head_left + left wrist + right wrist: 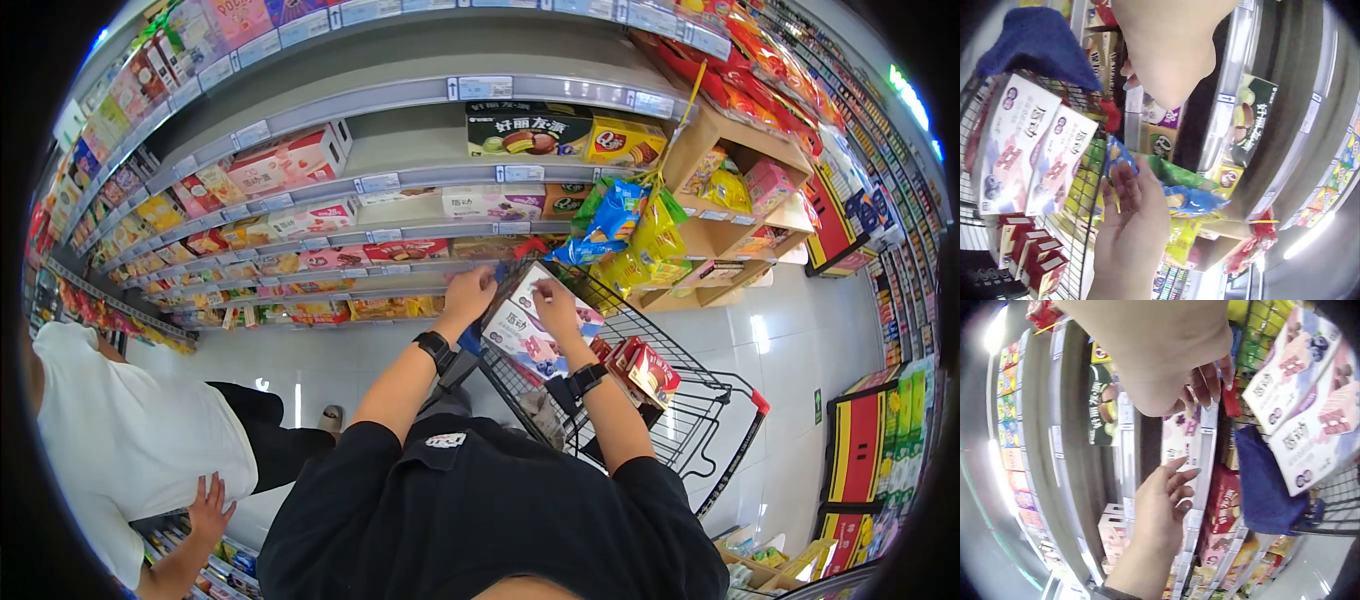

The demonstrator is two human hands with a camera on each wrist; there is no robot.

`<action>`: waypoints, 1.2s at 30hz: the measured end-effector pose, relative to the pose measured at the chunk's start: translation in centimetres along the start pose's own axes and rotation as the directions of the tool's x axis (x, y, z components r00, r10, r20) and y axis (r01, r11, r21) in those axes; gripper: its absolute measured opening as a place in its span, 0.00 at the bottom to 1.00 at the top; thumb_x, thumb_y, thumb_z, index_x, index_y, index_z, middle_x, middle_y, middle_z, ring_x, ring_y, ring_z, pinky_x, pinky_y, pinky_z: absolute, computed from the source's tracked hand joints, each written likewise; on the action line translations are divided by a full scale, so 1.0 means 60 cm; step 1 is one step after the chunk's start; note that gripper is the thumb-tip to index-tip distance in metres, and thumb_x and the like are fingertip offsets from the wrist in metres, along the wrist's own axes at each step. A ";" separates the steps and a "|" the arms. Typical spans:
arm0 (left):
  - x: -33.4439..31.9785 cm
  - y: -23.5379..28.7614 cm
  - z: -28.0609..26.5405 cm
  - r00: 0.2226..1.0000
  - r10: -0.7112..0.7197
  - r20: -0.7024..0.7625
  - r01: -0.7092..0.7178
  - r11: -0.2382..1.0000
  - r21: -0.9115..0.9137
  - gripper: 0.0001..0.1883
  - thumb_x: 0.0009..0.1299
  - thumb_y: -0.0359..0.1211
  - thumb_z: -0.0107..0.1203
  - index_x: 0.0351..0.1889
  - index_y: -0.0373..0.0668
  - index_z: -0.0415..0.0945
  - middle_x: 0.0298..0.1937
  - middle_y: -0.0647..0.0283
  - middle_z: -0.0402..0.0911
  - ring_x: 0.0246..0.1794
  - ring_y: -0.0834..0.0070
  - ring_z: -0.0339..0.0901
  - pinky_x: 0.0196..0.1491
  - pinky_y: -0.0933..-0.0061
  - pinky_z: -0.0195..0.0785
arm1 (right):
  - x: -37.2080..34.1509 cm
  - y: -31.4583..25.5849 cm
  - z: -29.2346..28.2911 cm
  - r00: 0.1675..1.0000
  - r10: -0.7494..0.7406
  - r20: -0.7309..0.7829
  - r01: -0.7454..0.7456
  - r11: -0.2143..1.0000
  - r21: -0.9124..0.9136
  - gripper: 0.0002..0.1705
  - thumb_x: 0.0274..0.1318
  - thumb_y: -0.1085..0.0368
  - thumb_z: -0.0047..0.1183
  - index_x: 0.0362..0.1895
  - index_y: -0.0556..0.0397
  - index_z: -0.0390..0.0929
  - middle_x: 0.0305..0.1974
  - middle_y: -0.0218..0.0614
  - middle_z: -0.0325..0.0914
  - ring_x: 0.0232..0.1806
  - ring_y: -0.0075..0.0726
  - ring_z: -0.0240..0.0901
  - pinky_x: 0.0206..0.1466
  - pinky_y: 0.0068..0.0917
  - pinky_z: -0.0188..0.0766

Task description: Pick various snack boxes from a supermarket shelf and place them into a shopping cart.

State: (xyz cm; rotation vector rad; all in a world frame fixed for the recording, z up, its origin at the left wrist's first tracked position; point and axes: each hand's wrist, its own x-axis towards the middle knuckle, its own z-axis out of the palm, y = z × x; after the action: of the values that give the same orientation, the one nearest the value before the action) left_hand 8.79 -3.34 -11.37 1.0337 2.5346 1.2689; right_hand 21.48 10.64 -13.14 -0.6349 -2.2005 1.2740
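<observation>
My left hand (472,294) is held out in front of the shelf edge, by the far end of the shopping cart. Its fingers (1179,481) are loosely bent with nothing in them. Level with it to the right is my right hand (556,305), which overlaps the white cake boxes in the head view; its fingers (1124,181) are relaxed and hold nothing. Two white boxes with pink cake and blueberry pictures (1017,147) lie side by side in the cart (700,385). On the shelf close to both hands is a similar white box (1174,437).
A blue cloth (1266,478) hangs at the cart's end. Several red boxes (645,372) sit in the cart near its handle. Blue snack bags (610,215) hang beside a wooden display stand (735,150) at right. A person in a white shirt (140,430) stands at left.
</observation>
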 end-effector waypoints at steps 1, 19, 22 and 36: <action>0.019 -0.002 -0.009 0.999 0.023 -0.047 -0.024 0.999 -0.038 0.12 0.57 0.32 0.53 0.38 0.40 0.75 0.28 0.56 0.79 0.29 0.65 0.77 0.33 0.68 0.69 | 0.024 -0.023 -0.002 0.999 -0.048 -0.019 0.048 0.999 -0.024 0.10 0.46 0.68 0.51 0.36 0.55 0.75 0.27 0.40 0.76 0.31 0.35 0.75 0.35 0.27 0.69; 0.333 -0.003 -0.168 0.890 0.352 -0.291 -0.408 0.899 -0.161 0.28 0.52 0.33 0.55 0.52 0.33 0.63 0.47 0.47 0.70 0.48 0.53 0.68 0.51 0.61 0.61 | 0.429 -0.163 -0.041 0.826 -0.350 -0.442 0.048 0.825 -0.564 0.40 0.38 0.56 0.55 0.56 0.62 0.58 0.54 0.55 0.61 0.56 0.59 0.55 0.60 0.48 0.49; 0.361 -0.005 -0.167 0.880 0.385 -0.277 -0.426 0.899 -0.104 0.33 0.51 0.35 0.57 0.55 0.31 0.59 0.50 0.44 0.68 0.51 0.50 0.65 0.54 0.60 0.59 | 0.442 -0.176 -0.039 0.852 -0.269 -0.449 -0.070 0.791 -0.607 0.39 0.37 0.52 0.54 0.54 0.60 0.60 0.56 0.51 0.61 0.55 0.65 0.54 0.58 0.50 0.51; 0.461 -0.014 -0.168 0.922 0.385 -0.046 -0.388 0.911 -0.138 0.38 0.46 0.39 0.66 0.54 0.36 0.60 0.49 0.45 0.70 0.52 0.52 0.67 0.55 0.61 0.60 | 0.439 -0.238 -0.027 0.908 -0.189 -0.375 -0.154 0.681 -0.716 0.34 0.38 0.45 0.50 0.49 0.52 0.71 0.54 0.40 0.67 0.57 0.59 0.51 0.59 0.59 0.41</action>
State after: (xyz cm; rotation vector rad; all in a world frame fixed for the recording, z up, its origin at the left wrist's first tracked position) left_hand -16.58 6.97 -0.49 1.5502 2.2758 1.5327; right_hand 0.58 21.62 5.37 -1.0654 -2.2602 0.1105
